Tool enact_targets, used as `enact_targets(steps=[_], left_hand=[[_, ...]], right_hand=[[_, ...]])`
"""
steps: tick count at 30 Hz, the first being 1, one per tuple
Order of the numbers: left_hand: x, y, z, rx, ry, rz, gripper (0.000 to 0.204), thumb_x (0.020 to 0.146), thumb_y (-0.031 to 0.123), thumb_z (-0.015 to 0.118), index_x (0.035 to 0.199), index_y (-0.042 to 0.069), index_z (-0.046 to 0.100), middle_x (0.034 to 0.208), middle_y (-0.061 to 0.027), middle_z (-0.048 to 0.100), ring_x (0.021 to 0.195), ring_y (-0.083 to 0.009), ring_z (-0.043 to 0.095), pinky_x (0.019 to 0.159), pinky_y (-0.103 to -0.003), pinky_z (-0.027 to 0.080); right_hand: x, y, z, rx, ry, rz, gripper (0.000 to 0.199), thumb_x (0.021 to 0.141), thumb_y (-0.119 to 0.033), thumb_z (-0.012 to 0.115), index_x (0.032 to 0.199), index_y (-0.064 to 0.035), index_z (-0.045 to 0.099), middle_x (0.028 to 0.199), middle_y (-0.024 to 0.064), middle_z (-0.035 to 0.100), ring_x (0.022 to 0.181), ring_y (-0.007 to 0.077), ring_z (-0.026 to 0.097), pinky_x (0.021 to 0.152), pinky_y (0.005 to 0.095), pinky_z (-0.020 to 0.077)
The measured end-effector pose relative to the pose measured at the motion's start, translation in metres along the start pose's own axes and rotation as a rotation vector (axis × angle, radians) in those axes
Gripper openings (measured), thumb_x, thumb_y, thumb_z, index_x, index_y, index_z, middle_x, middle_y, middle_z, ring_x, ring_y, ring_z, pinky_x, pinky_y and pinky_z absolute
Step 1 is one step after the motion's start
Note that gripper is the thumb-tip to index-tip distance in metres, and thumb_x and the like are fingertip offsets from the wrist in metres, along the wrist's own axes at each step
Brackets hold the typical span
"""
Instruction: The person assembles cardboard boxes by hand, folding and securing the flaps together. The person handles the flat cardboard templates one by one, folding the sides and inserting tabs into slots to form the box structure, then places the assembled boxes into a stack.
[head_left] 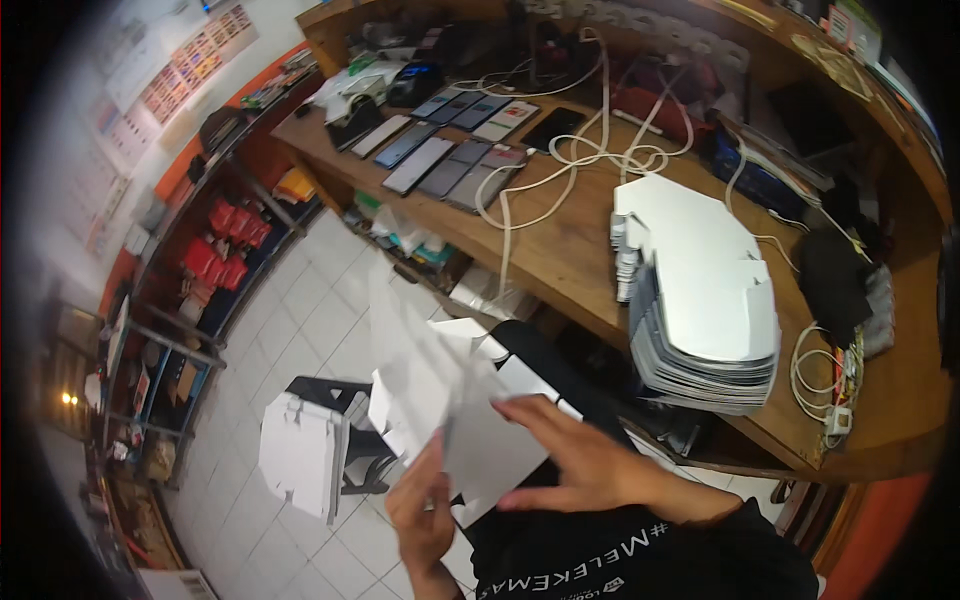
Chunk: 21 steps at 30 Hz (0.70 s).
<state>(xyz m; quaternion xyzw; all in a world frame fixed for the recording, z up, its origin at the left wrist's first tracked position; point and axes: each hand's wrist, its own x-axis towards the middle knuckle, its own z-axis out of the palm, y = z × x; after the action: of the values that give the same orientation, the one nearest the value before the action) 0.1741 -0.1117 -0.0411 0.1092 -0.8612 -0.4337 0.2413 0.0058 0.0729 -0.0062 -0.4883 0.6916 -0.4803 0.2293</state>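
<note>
Over my lap I hold a white cut-out cardboard sheet (pixel 495 455), bent and partly smeared by motion. My left hand (pixel 420 505) is closed on its lower left edge, fingers curled and thumb against the card. On the right side, my right hand (pixel 590 462) grips the same sheet, with index finger along the upper part and thumb near the bottom. Beneath it, more white card shows on my dark-clothed legs. To the right on the wooden desk stands a tall stack of flat white cardboard blanks (pixel 700 270).
A black stool (pixel 365 440) at left carries another stack of white card (pixel 300 455). Several phones (pixel 420 163) lie in rows on the desk (pixel 560 240), beside tangled white cables (pixel 570 165). Shelves (pixel 165 345) line the left wall above a white tiled floor (pixel 270 350).
</note>
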Motion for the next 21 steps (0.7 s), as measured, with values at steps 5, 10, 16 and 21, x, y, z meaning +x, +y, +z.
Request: enact_targets(steps=[5,10,16,21], left_hand=[[-0.002,0.011,0.014,-0.748,-0.12,-0.021,0.059,0.099,0.033,0.058,0.145,-0.004,0.048,0.157,-0.0268,0.039,0.147,-0.0393,0.038,0.118,-0.049,0.033],[-0.014,-0.022,-0.004,-1.4,0.302,-0.238,0.07,0.101,0.047,0.061,0.147,-0.002,0.042,0.142,-0.0162,0.056,0.13,-0.0274,0.056,0.11,-0.043,0.045],[0.006,-0.015,0.009,-1.475,0.274,-0.166,0.03,0.104,0.008,0.057,0.134,0.002,0.055,0.124,-0.0082,0.067,0.115,-0.0169,0.065,0.099,-0.036,0.053],[0.022,0.002,0.008,-1.106,0.539,-0.21,0.024,0.109,0.02,0.053,0.117,0.0,0.062,0.105,-0.0059,0.069,0.087,-0.0105,0.066,0.076,-0.027,0.056]], right_hand=[[0.037,0.016,0.054,0.236,0.239,-0.489,0.096,0.085,-0.014,0.08,0.16,-0.0063,0.022,0.159,0.0298,0.027,0.147,0.0466,0.032,0.119,0.051,0.0293],[0.045,0.019,0.036,-0.182,-0.026,-0.606,0.066,0.075,-0.013,0.082,0.138,-0.0159,0.063,0.147,0.017,0.052,0.138,0.0394,0.049,0.114,0.0562,0.0388],[0.03,0.021,0.066,0.538,0.221,-0.505,0.05,0.076,-0.006,0.083,0.122,-0.0125,0.067,0.142,0.0299,0.05,0.129,0.0452,0.058,0.108,0.0528,0.0486],[0.035,0.014,0.045,0.026,-0.008,-0.58,0.046,0.078,-0.002,0.08,0.121,-0.0151,0.071,0.146,0.0245,0.048,0.129,0.0489,0.056,0.107,0.0526,0.0503]])
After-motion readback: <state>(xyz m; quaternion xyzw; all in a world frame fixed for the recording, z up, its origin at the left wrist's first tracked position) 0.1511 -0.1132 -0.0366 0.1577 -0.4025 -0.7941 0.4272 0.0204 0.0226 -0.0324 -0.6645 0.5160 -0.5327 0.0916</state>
